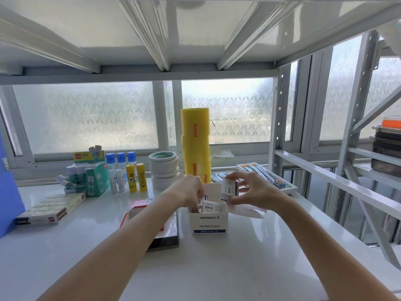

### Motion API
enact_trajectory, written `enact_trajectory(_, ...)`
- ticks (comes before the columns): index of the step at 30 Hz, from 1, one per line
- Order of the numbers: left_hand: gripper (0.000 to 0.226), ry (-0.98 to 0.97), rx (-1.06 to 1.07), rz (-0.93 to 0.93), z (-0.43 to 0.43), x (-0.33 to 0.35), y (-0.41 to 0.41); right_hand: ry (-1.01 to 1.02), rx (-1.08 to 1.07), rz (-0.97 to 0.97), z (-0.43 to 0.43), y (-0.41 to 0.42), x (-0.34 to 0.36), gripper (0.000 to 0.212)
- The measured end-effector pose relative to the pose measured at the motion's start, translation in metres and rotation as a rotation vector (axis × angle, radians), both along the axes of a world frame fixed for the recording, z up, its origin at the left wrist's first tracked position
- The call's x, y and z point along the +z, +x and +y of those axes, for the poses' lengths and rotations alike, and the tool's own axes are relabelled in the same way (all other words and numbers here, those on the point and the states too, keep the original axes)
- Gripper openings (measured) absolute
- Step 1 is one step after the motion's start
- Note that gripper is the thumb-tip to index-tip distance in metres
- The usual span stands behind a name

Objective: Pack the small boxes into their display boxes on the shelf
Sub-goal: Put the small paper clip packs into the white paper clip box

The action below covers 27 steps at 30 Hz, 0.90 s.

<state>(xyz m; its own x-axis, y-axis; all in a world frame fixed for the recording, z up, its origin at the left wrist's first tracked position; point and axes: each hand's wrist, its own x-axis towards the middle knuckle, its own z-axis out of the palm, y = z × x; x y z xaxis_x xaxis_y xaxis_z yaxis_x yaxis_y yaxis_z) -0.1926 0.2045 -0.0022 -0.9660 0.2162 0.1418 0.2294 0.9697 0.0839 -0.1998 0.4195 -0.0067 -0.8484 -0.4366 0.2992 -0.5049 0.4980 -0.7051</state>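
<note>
A white display box (208,223) marked PAPER CLIPS stands open on the white shelf (217,268), with small white boxes (211,208) inside it. My left hand (187,191) reaches into the box from above at its left side, fingers curled down among the small boxes; its fingertips are hidden. My right hand (249,189) holds one small white paper-clip box (229,190) just above the display box's right side, pinched between thumb and fingers.
A red-edged tray and dark book (167,240) lie left of the display box. Behind stand tape rolls (163,170), a yellow roll stack (196,146), glue sticks (136,178), a green glue box (95,181), flat cartons (51,209) and pen packs (267,175).
</note>
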Motion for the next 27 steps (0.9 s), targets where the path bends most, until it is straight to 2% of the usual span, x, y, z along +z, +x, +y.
enact_trajectory(4,0.035,0.099,-0.017,-0.017,-0.007,-0.003,0.002,-0.001,0.055,-0.003,0.000,0.000,0.003,0.060)
enact_trajectory(8,0.017,0.061,-0.004,0.022,-0.006,-0.007,0.005,-0.028,0.075,0.006,-0.008,-0.004,0.007,0.059)
enact_trajectory(10,0.017,0.040,0.018,0.033,-0.005,-0.009,0.006,-0.019,0.046,0.021,-0.019,-0.010,0.010,0.053)
enact_trajectory(13,0.020,0.027,0.049,0.047,-0.005,-0.009,0.007,0.144,0.023,0.043,-0.040,-0.019,0.014,0.051)
enact_trajectory(17,0.016,-0.010,0.059,0.086,-0.005,-0.010,0.009,0.490,-0.011,0.130,-0.059,-0.023,0.021,0.053)
enact_trajectory(20,0.008,-0.032,0.067,0.064,-0.005,-0.010,0.010,0.644,-0.032,0.205,-0.068,-0.021,0.026,0.047)
enact_trajectory(23,0.005,-0.049,0.077,0.066,-0.004,-0.009,0.010,0.727,-0.052,0.261,-0.075,-0.021,0.024,0.036)
enact_trajectory(27,0.007,-0.076,0.078,0.075,-0.002,-0.009,0.012,0.660,-0.057,0.272,-0.070,-0.026,0.018,0.024)
